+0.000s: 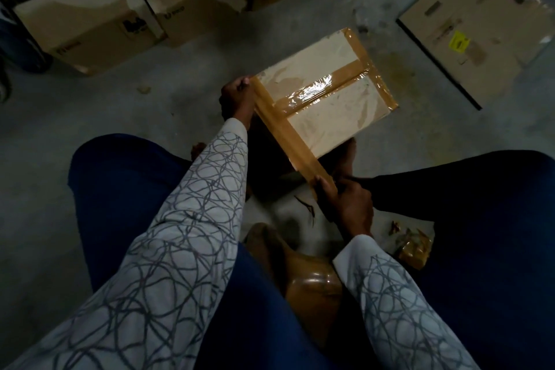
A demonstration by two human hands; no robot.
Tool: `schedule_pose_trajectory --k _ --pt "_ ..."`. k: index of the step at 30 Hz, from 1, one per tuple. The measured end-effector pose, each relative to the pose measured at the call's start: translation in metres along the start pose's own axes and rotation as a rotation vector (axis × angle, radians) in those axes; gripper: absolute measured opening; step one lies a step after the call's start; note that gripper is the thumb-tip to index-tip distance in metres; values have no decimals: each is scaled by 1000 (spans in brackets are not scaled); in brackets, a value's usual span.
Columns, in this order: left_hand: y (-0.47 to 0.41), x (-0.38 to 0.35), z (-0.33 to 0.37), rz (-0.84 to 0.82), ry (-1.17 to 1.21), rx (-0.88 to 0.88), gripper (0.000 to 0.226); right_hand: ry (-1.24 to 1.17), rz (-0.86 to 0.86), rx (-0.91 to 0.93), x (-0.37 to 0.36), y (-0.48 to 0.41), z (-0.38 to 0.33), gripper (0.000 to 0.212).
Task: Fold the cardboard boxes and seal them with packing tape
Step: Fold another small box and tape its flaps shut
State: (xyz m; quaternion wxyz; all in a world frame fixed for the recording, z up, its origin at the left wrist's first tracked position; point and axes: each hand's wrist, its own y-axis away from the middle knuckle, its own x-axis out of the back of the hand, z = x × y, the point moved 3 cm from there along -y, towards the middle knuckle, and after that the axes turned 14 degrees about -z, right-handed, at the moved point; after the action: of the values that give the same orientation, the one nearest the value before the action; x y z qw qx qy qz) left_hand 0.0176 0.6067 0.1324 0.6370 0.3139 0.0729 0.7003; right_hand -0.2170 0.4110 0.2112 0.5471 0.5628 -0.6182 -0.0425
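While the cardboard box [330, 123] stands on the floor [120, 111] just beyond my knees, flaps shut and its centre seam and far-right edge bearing brown tape, a tape strip [283, 132] is stretched taut along its near-left edge. My left grip [237, 96] pinches the far end of this strip at the box's far-left corner. My right grip [345, 201] is closed round the near end, past the near corner; whether a roll lies inside it I cannot tell.

Handling, as judged: the box looks light and probably empty, stiff across its panels but yielding at the flap seam, and slick where glossy tape covers it. It is best held at its corners or edges. The strip is thin and sticky and wrinkles easily, so it should be held by its ends only and kept under tension until pressed down.

A crumpled tape scrap [414, 249] lies on the floor right of my right grip. A glossy brown object [315, 288] between my legs cannot be identified. Further boxes [84, 18] stand at far left, and a flattened carton [480, 18] lies at far right.
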Motion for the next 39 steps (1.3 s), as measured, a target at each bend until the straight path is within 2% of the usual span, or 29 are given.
schedule_pose_trajectory --k 8,11,15,21,26,33,39 --pt "-7 -1 -5 -7 43 14 29 -5 14 -184 -3 -12 -14 81" --pt "-10 0 -6 -17 43 22 31 -40 -14 -193 -1 -12 -10 75" --pt "-7 -2 -3 0 21 -5 30 -91 54 -143 12 5 -5 59" --pt "-9 -1 -4 -25 14 6 30 -33 76 -70 17 23 -21 54" --pt "-12 -1 -3 -33 17 15 28 -17 22 -143 8 19 -15 58" --pt "-16 3 -3 -45 -39 3 29 34 -38 -268 -13 -4 -1 79" --pt "-14 2 0 10 -121 14 31 26 -27 -277 -21 -21 -1 72"
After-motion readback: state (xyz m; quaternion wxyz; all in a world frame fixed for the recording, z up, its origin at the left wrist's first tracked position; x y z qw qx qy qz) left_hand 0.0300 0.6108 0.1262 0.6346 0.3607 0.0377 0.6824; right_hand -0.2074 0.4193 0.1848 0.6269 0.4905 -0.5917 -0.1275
